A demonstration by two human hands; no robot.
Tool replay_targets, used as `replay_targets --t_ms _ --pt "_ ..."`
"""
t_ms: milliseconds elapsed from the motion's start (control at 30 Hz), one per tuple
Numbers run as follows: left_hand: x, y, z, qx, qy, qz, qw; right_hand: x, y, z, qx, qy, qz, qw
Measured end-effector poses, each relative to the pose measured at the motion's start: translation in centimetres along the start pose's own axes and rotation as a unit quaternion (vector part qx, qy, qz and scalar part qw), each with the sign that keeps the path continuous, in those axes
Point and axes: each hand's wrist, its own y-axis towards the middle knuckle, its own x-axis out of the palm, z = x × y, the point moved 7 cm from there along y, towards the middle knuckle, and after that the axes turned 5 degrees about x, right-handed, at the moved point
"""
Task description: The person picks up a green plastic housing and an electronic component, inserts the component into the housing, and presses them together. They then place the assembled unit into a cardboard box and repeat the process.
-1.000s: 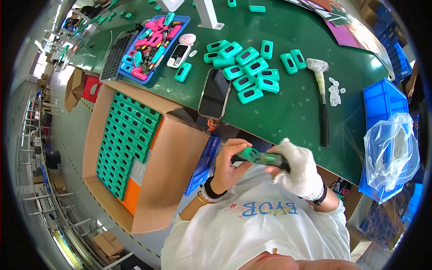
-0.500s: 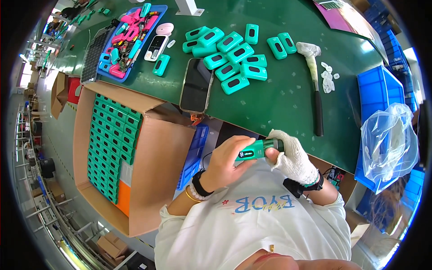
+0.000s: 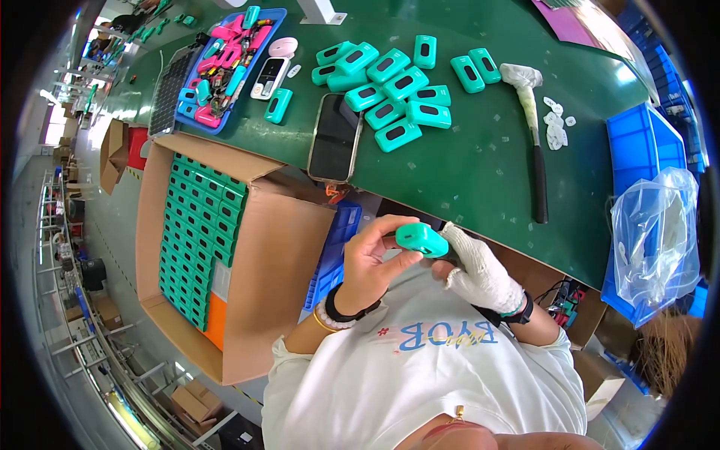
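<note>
My bare left hand [image 3: 371, 262] pinches a teal handheld device [image 3: 421, 238] between thumb and fingers, in front of my shirt near the table edge. Its rounded end with a small slot is turned up, and its screen side is out of sight. Close against the device's right side is my right hand [image 3: 481, 274], in a white fingerless-tip glove, with the fingers curled in. Whatever lies between the right fingers is hidden. Several similar teal devices [image 3: 406, 82] lie heaped on the green table, beside a black phone [image 3: 334, 139].
An open carton [image 3: 281, 277] at left holds rows of teal devices. A blue tray [image 3: 277, 22] carries pink and teal parts. A mallet [image 3: 536, 150] lies at right near white pieces [image 3: 555, 133]. Beyond is a blue bin [image 3: 630, 150] with a plastic bag [image 3: 656, 240].
The device has been turned in my left hand: its lit display, visible before, is now out of view. The dark piece by my right fingers no longer shows clearly. The view shifted slightly.
</note>
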Motion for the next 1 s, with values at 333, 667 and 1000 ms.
replay_targets --t_ms 333,667,1000 --pt "-1.1 -1.5 3.8 0.079 0.069 0.016 0.994 2.3 0.8 -2.4 0.004 0.073 -0.032 0.997" --pt "-19.7 -6.4 7.3 0.087 -0.285 0.332 0.895 0.6 0.1 1.3 -0.112 -0.116 0.09 0.983" --pt "-36.3 -13.9 10.6 -0.109 0.054 0.471 0.874 1.6 1.2 2.5 -0.118 -0.17 0.099 0.973"
